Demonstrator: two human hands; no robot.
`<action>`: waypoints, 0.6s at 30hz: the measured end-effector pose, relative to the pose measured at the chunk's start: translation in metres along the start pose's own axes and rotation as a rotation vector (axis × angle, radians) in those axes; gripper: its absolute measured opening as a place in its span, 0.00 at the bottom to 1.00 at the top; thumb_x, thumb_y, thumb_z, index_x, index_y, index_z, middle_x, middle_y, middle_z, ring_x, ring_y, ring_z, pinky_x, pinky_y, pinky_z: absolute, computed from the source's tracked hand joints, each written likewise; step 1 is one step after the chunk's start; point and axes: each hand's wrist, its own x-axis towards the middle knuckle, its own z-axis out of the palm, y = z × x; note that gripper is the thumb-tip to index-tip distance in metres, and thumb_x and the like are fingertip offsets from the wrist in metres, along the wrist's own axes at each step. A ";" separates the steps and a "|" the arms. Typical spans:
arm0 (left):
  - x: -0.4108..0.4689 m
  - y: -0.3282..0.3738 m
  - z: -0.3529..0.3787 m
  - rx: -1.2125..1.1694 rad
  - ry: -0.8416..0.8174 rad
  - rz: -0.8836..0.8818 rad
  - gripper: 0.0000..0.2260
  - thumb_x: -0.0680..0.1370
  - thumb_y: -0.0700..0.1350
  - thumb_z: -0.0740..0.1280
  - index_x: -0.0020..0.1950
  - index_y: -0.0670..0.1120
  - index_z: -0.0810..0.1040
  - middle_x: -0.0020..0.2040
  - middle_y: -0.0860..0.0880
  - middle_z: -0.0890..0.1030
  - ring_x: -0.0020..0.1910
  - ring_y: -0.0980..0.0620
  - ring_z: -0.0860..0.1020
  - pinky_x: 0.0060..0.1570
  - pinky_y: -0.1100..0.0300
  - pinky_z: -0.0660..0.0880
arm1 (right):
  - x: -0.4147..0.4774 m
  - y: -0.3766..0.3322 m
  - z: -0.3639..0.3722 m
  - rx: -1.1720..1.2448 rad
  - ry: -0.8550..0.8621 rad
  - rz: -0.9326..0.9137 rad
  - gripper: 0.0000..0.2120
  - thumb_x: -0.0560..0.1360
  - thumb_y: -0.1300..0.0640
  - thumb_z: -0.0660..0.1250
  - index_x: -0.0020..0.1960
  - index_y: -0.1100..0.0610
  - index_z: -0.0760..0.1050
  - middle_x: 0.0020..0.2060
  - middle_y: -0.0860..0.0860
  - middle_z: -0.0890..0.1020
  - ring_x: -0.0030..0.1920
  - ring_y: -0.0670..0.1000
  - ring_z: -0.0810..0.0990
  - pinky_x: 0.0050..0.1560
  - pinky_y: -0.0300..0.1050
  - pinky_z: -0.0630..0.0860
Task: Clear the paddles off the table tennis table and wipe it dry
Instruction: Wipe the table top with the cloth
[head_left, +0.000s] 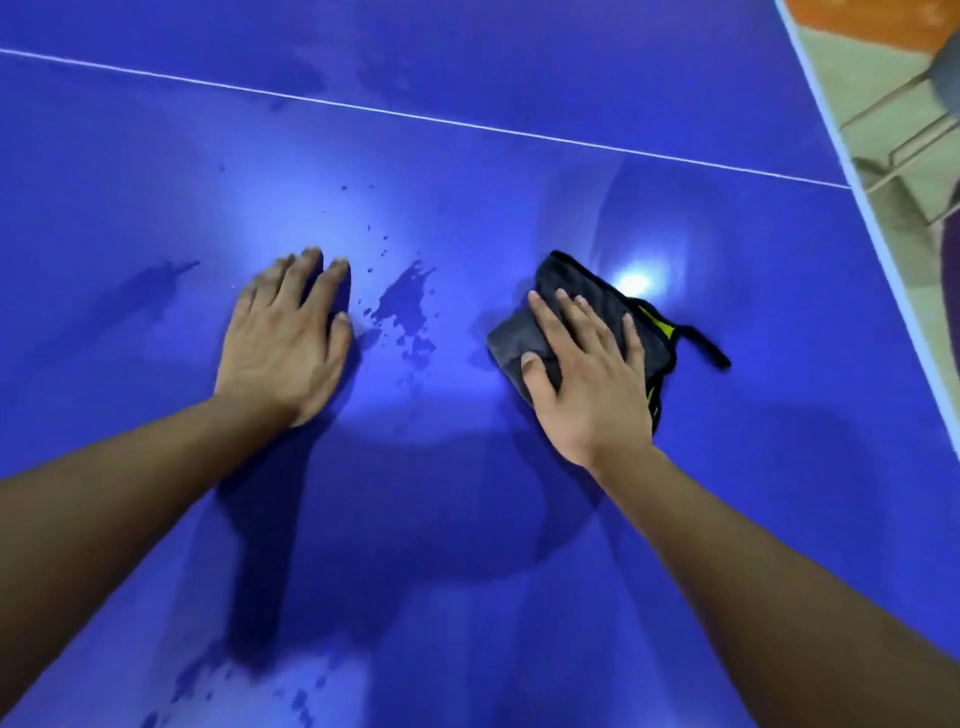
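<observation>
1. The cloth (571, 278) is dark grey to black. It has a yellow-green patch (657, 325) at its right edge, and this patch is too small to read.
2. A black loop (706, 348) goes out from the right side of the cloth and lies on the table (467, 171).
3. The table is deep blue and shiny. A thin white line (467, 124) crosses it from left to right, and a white border (826, 98) runs along its right side.
4. The cloth lies folded and flat on the table, right of the middle, under the right hand (587, 379).
5. The right hand is flat with its fingers straight and spread. It presses the cloth down and does not grasp it.
6. The left hand (285, 343) is also flat, palm down on the bare table, fingers straight and close together. It holds nothing.
7. Between the two hands there is a dark puddle (405, 306) with small drops (376, 247) above it. It is just beside the left hand and near the cloth.
8. More wet marks (301, 699) are on the near part of the table, between the forearms.
9. A bright glare (634, 283) is on the table, just beside the top of the cloth.
10. A metal chair frame (898, 109) stands on the pale floor (841, 62) past the right side of the table.
</observation>
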 end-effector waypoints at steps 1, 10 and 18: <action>0.004 -0.002 0.004 -0.018 0.004 -0.011 0.27 0.81 0.52 0.50 0.79 0.44 0.63 0.79 0.40 0.63 0.77 0.37 0.61 0.75 0.41 0.58 | 0.024 0.006 0.001 -0.001 -0.003 0.017 0.29 0.82 0.40 0.50 0.82 0.42 0.56 0.81 0.47 0.62 0.81 0.47 0.56 0.81 0.60 0.45; 0.010 -0.001 0.004 -0.016 0.000 -0.030 0.26 0.81 0.50 0.54 0.80 0.45 0.63 0.80 0.43 0.61 0.79 0.41 0.59 0.77 0.45 0.56 | 0.218 0.035 0.010 0.002 -0.046 0.033 0.30 0.80 0.39 0.50 0.82 0.41 0.56 0.81 0.49 0.61 0.81 0.50 0.57 0.81 0.62 0.45; 0.013 -0.006 0.008 0.032 0.004 0.004 0.26 0.81 0.50 0.52 0.80 0.45 0.62 0.81 0.44 0.60 0.80 0.41 0.59 0.77 0.44 0.56 | 0.294 0.037 0.020 0.003 -0.040 0.087 0.30 0.81 0.39 0.48 0.82 0.42 0.53 0.82 0.48 0.59 0.82 0.51 0.55 0.81 0.61 0.44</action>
